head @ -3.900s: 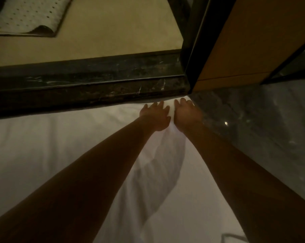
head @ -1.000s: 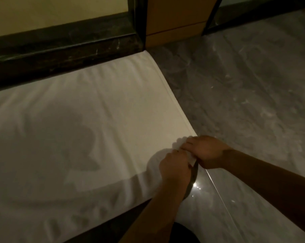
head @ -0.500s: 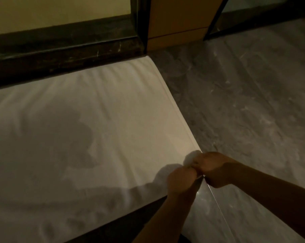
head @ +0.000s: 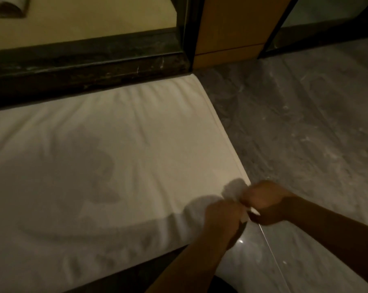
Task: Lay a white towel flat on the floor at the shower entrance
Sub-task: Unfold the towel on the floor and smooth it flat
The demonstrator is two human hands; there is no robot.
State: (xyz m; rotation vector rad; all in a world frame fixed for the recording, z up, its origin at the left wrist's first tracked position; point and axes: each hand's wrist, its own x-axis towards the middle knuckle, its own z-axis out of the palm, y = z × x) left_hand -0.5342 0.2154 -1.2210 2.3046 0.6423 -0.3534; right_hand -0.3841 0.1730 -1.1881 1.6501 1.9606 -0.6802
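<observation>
White towel point(head: 119, 157) spread on marble floor point(head: 305, 127), far edge against shower threshold point(head: 83, 68). My left hand point(head: 223, 216) and right hand point(head: 265, 201) both pinch near right corner. Soft, light, limp; corners best hold.

Your left hand point(head: 222, 216) and right hand point(head: 263, 200) are blurred and cover the near right corner of the white towel point(head: 115, 157), so the grip is unclear. The towel's left part is cut by the frame edge.
</observation>
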